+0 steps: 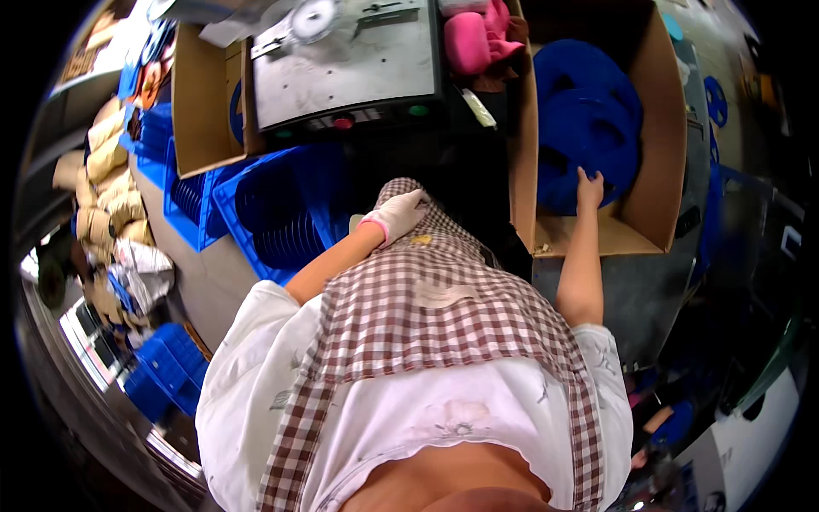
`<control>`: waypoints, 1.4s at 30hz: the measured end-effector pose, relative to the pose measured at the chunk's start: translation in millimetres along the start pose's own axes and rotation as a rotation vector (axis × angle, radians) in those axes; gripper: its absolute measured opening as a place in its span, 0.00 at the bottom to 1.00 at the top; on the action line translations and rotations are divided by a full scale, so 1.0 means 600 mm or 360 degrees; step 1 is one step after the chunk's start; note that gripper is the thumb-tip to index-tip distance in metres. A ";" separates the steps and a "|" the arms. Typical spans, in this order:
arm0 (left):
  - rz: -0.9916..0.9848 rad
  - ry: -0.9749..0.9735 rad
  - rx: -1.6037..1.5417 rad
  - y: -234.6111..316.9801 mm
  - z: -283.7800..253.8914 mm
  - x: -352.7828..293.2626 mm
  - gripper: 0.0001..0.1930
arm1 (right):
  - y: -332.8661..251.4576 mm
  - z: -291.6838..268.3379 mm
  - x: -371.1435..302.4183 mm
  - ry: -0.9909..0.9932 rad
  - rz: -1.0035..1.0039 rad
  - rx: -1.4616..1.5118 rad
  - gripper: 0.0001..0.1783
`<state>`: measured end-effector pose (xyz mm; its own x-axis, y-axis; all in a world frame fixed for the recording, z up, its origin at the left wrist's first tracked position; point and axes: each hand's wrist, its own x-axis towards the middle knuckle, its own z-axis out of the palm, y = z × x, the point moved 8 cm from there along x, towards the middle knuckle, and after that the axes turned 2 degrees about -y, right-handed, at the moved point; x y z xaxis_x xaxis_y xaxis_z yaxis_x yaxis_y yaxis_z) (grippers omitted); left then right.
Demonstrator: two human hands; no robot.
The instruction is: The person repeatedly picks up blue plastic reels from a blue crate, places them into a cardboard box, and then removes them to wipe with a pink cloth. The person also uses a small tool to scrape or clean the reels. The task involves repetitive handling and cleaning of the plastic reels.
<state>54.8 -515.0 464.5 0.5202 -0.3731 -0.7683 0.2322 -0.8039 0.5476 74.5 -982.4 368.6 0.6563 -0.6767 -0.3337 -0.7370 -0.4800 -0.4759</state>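
My left hand (399,216), in a white glove with a pink cuff, lies on my thigh over the brown-checked apron (409,299). Its fingers are loosely extended and nothing shows in them. On the right, my bare right hand (589,189) reaches over the front of an open cardboard box (670,154). Inside lie overlapping round blue discs with cut-out holes, like reel flanges. My right fingers are closed at the near part of the front blue disc (589,128); their tips are partly hidden.
Ahead stands a machine with a metal top (341,77), a round dial and coloured buttons. A pink cloth bundle (467,43) lies beside it. Blue bins (230,200) holding discs and another cardboard box (205,102) are at left. Wrapped bundles (107,188) line the far left.
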 end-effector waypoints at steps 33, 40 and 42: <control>0.0642 -0.0292 -0.0034 0.142 -0.030 -0.004 0.13 | -0.325 -0.245 -0.384 -0.0141 -0.0800 0.1905 0.21; 0.1117 -0.1115 0.0480 0.331 0.266 -0.068 0.16 | 0.154 -0.364 -0.671 0.0943 0.0132 0.1857 0.23; 0.1490 -0.0980 0.0810 0.369 0.345 -0.090 0.21 | 0.237 -0.380 -0.704 0.1226 0.0231 0.1975 0.21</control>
<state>-92.1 -769.0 558.6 -0.1926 -0.9482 -0.2526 -0.4404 -0.1465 0.8858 -344.5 -892.1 627.3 0.0501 -0.9914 -0.1206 0.0824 0.1244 -0.9888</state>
